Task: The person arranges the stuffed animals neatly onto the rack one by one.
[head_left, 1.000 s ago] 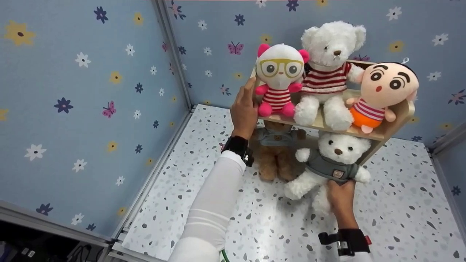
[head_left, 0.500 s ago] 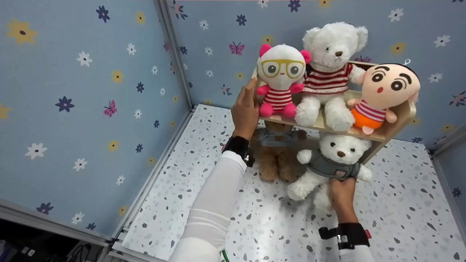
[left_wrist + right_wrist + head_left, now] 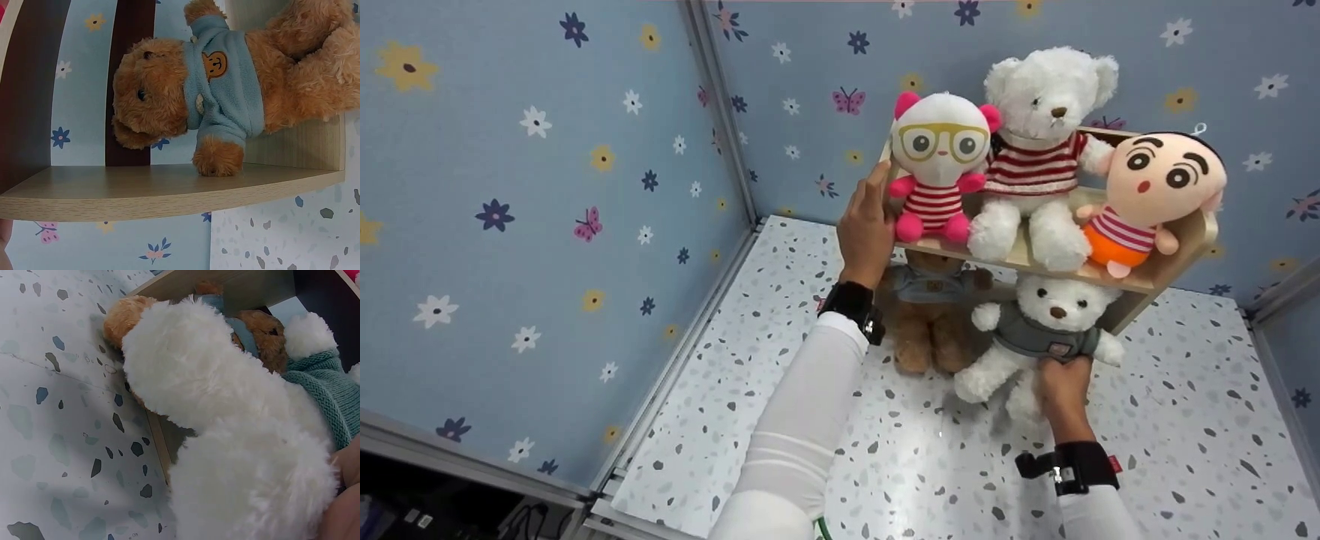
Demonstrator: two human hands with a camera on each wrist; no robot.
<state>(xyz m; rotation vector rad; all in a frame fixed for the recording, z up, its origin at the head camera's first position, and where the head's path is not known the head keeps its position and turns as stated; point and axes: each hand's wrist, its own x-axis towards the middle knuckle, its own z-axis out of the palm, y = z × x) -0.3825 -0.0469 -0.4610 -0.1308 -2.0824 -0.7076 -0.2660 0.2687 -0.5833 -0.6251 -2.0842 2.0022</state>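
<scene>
A wooden two-tier shelf [image 3: 1183, 251] stands at the back right. My left hand [image 3: 866, 229] lies against its left side panel with fingers extended; the thumb is hidden. My right hand [image 3: 1065, 390] grips a white teddy bear [image 3: 994, 371] in a dark grey-green sweater by the lower body. The bear leans back, its head under the upper board at the lower tier's right. Beside it, a brown teddy bear [image 3: 930, 337] in a blue top sits in the lower tier, also seen in the left wrist view. The right wrist view shows the white bear's legs [image 3: 225, 394] up close.
Above sit a pink-and-white panda doll [image 3: 936, 165] in yellow glasses, a large white teddy bear [image 3: 1027, 225] in a red striped sweater, and a cartoon boy doll [image 3: 1140, 195] in orange shorts. The speckled tabletop [image 3: 780, 300] lies before flower-patterned walls [image 3: 547, 172].
My right hand has moved a little forward, towards the shelf, with the white teddy bear; its legs have shifted with it. The left hand has stayed against the shelf's side.
</scene>
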